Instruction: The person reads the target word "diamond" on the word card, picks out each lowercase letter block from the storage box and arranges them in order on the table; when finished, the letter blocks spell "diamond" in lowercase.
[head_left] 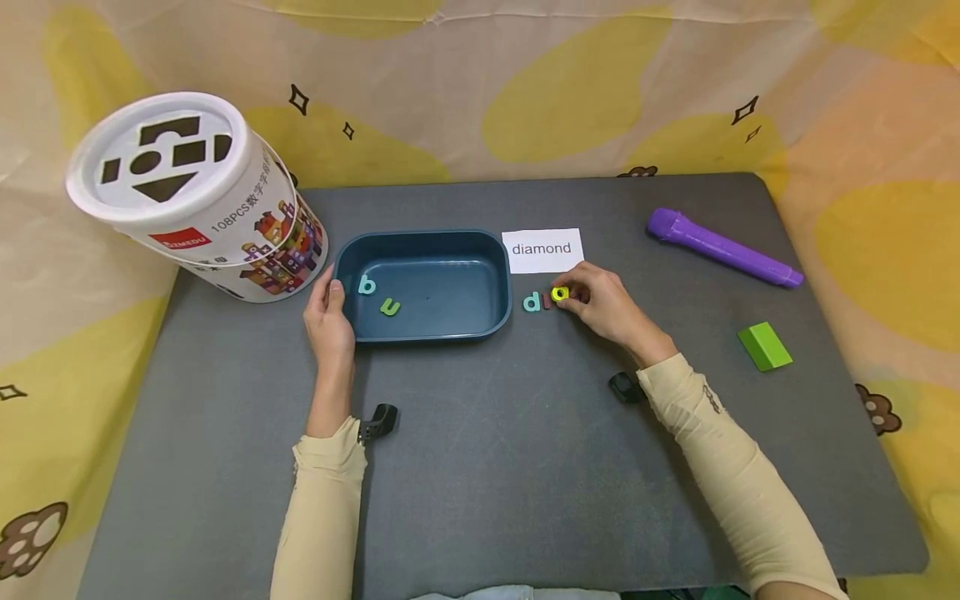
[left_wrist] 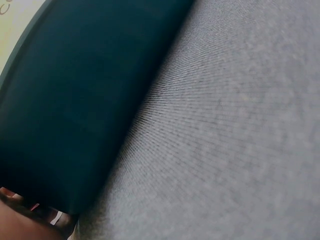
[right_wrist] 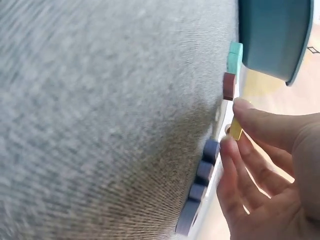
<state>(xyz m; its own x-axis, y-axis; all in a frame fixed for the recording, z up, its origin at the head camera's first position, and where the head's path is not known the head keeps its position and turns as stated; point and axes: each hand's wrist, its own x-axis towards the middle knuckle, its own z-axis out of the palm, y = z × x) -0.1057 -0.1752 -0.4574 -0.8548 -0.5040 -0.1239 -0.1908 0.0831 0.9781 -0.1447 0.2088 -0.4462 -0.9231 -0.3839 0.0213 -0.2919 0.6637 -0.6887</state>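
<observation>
From my end of the feed, the white bucket (head_left: 142, 246) stands at the far left of the gray table (head_left: 480, 467), its lid cut with dark shaped openings. Just right of it, the left hand (head_left: 330, 329) touches the left end of the blue tray (head_left: 450, 292); I cannot tell whether its fingers pinch the wall or only lie against it. Inside the tray I see a light blue b (head_left: 363, 285) on the left and a green u (head_left: 388, 312) slightly nearer and to its right.

Right of the tray, a light blue d (head_left: 536, 301) lies beside a narrow reddish piece (head_left: 547, 301). Next along is the yellow letter (right_wrist: 236, 129), which I have pinched narrowly between thumb and fingertips of the right hand (head_left: 603, 304); I can't be sure which letter it is. My right wrist view adds dark blue blocks (right_wrist: 197, 191) to the right of it, one piece or several, I can't say. On the far side of this row lies a white card (head_left: 540, 264) printed "diamond". Farther right, a purple microphone (head_left: 723, 248) lies slanted on the far side, and a green block (head_left: 765, 346) sits nearer, at the right.
</observation>
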